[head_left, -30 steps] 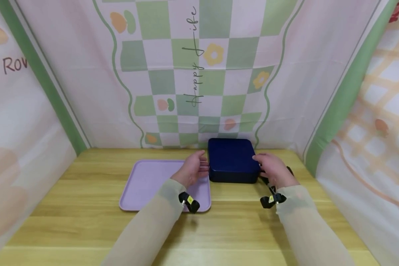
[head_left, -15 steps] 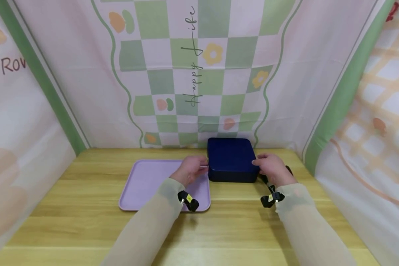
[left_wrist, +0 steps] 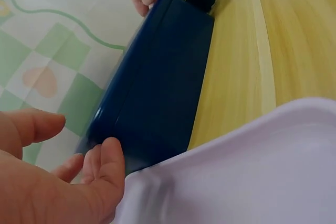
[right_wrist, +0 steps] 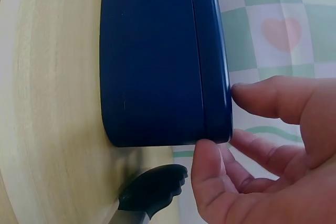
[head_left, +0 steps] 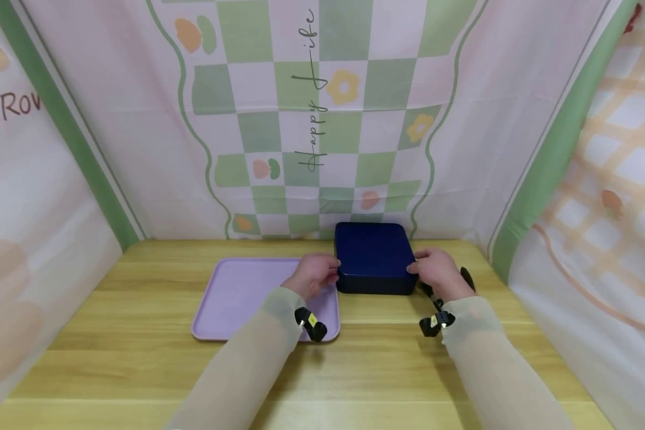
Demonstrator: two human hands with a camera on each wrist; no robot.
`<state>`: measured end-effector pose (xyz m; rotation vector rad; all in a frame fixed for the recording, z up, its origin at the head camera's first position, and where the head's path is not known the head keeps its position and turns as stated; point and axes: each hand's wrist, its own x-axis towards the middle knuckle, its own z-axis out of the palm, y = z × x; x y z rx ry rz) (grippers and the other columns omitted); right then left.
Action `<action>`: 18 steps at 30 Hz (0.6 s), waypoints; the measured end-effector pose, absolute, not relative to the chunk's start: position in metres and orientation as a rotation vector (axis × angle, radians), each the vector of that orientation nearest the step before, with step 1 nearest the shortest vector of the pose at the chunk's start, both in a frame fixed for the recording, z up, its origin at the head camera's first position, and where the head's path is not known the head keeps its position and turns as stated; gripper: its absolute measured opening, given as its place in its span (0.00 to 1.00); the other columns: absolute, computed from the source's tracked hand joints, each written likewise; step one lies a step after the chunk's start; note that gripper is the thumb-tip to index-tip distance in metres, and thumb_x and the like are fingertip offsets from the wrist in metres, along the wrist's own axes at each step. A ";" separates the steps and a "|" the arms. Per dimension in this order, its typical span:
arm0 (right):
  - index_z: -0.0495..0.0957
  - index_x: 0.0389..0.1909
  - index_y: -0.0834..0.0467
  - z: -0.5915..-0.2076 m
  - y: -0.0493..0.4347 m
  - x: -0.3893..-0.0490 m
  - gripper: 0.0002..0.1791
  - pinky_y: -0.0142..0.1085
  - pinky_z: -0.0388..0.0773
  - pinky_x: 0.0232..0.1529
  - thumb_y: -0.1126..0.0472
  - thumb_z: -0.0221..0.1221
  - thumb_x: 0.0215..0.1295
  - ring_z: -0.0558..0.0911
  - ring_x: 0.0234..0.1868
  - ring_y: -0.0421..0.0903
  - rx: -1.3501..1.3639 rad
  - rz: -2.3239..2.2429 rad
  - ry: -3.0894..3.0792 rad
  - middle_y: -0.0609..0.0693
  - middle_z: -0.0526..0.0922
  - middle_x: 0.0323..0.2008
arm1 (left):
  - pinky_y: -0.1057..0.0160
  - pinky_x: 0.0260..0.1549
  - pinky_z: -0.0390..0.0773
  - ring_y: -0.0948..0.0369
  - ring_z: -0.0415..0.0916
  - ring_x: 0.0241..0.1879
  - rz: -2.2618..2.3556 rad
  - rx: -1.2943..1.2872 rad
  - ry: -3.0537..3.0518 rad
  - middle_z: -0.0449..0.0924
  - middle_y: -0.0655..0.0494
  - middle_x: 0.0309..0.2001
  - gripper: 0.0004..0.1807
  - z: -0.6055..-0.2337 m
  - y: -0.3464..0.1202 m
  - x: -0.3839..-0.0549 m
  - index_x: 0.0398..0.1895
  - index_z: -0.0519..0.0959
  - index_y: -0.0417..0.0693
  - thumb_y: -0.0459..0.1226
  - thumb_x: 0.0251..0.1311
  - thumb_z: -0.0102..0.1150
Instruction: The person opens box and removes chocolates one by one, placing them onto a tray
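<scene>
A dark blue lidded box (head_left: 375,251) stands at the back of the wooden table, its lid (right_wrist: 212,61) marked off by a thin seam and seated on it. My left hand (head_left: 316,273) is at the box's left end; in the left wrist view the fingertips (left_wrist: 111,148) touch the lid's end and the thumb stands apart. On the right, my right hand (head_left: 442,272) holds the lid's corner, thumb on the upper edge and bent fingers at the end. The far sides of the fingers are partly hidden.
A lilac tray (head_left: 236,298) lies left of the box, its right edge close to it, under my left hand. Tongs with black scalloped tips (right_wrist: 152,187) lie beside the box's right end, partly beneath my right hand. A patterned curtain (head_left: 295,131) hangs behind.
My left fingers have bent and come in against the box's left end. The right thumb has slid slightly toward the near corner. Box and tray stay put.
</scene>
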<state>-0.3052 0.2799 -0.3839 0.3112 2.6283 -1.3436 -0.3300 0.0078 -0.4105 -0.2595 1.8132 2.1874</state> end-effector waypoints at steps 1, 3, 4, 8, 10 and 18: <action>0.59 0.73 0.66 -0.384 0.280 -0.305 0.34 0.57 0.76 0.52 0.61 0.58 0.69 0.77 0.53 0.63 0.323 -1.380 2.609 0.67 0.65 0.67 | 0.56 0.46 0.83 0.57 0.77 0.33 2.178 -0.261 1.820 0.78 0.49 0.35 0.15 -0.411 0.008 -0.331 0.51 0.78 0.30 0.24 0.60 0.59; 0.60 0.72 0.68 -0.385 0.279 -0.305 0.34 0.54 0.77 0.53 0.62 0.59 0.68 0.79 0.48 0.59 0.351 -1.457 2.564 0.68 0.66 0.66 | 0.58 0.42 0.84 0.58 0.76 0.30 2.160 -0.258 1.837 0.77 0.50 0.32 0.14 -0.412 0.009 -0.331 0.49 0.78 0.30 0.24 0.60 0.59; 0.60 0.72 0.69 -0.386 0.279 -0.305 0.34 0.52 0.77 0.52 0.63 0.59 0.68 0.80 0.45 0.57 0.358 -1.494 2.549 0.68 0.66 0.66 | 0.60 0.40 0.84 0.58 0.76 0.29 2.151 -0.257 1.845 0.77 0.51 0.32 0.14 -0.413 0.010 -0.332 0.49 0.78 0.30 0.24 0.59 0.59; 0.60 0.70 0.71 -0.388 0.279 -0.306 0.34 0.47 0.79 0.51 0.65 0.59 0.67 0.79 0.38 0.50 0.385 -1.567 2.503 0.69 0.65 0.66 | 0.63 0.36 0.83 0.59 0.75 0.27 2.125 -0.258 1.874 0.76 0.52 0.30 0.14 -0.413 0.013 -0.331 0.48 0.78 0.30 0.23 0.58 0.60; 0.60 0.71 0.71 -0.389 0.278 -0.307 0.34 0.47 0.79 0.51 0.64 0.59 0.67 0.79 0.38 0.50 0.391 -1.575 2.491 0.69 0.64 0.66 | 0.64 0.36 0.83 0.59 0.75 0.28 2.120 -0.262 1.884 0.76 0.52 0.31 0.15 -0.413 0.014 -0.331 0.49 0.78 0.30 0.23 0.58 0.60; 0.58 0.72 0.71 -0.388 0.278 -0.307 0.37 0.46 0.79 0.49 0.63 0.61 0.66 0.79 0.38 0.50 0.414 -1.557 2.483 0.68 0.64 0.67 | 0.65 0.34 0.82 0.60 0.74 0.28 2.121 -0.288 1.921 0.75 0.52 0.32 0.13 -0.413 0.016 -0.330 0.47 0.79 0.32 0.22 0.57 0.60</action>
